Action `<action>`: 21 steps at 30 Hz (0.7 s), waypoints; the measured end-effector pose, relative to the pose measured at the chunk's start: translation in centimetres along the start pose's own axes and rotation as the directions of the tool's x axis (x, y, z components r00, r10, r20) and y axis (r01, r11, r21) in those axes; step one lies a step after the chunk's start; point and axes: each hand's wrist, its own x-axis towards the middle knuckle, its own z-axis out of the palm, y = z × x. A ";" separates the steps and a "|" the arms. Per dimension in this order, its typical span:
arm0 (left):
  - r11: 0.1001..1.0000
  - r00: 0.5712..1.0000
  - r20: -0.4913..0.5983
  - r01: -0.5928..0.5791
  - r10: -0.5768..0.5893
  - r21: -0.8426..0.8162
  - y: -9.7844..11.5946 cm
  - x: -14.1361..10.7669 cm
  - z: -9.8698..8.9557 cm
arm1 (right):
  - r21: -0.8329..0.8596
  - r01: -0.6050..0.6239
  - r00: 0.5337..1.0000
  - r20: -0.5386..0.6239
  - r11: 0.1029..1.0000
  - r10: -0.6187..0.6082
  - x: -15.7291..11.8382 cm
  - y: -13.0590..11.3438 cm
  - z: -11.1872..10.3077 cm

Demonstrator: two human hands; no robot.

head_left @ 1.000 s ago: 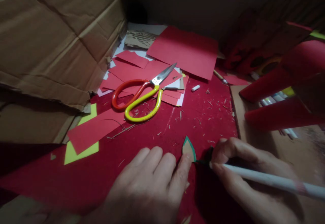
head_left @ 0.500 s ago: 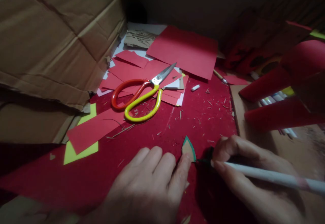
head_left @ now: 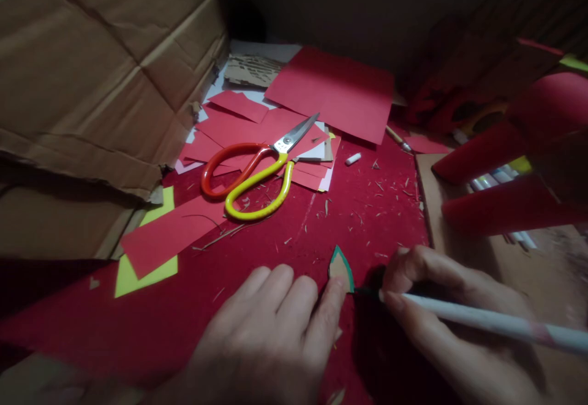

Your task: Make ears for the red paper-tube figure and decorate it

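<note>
A small leaf-shaped piece of cardboard with a green border lies on the red surface. My left hand has its fingers bent, and one fingertip pins the cardboard's lower end down. From the right, my right hand grips a white felt-tip pen between thumb and fingers. The pen's dark tip meets the cardboard's lower right edge. Beyond my hands rest scissors with one red and one yellow handle, partly on red paper pieces.
A large cardboard sheet rises at the left. A red paper sheet lies at the back. On the right, red paper tubes sit over several pens on a cardboard base. A small white cap and scraps dot the red surface.
My right hand and the felt-tip pen have shifted very slightly to the left along the cardboard's edge. My left hand keeps its place.
</note>
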 end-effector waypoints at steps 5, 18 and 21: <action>1.000 1.000 -0.013 -0.006 0.006 -0.001 -0.1 0.1 0.0 | 0.024 -0.024 0.997 -0.078 0.999 0.026 0.0 0.3 0.3; 1.000 1.000 -0.022 -0.021 0.021 0.013 -0.1 0.0 0.2 | 0.075 -0.077 0.997 -0.017 0.994 0.079 0.1 -0.4 0.3; 0.999 0.999 -0.024 -0.032 0.032 0.007 -0.2 -0.3 0.1 | 0.053 -0.075 0.996 -0.047 0.996 0.077 0.1 -0.6 0.4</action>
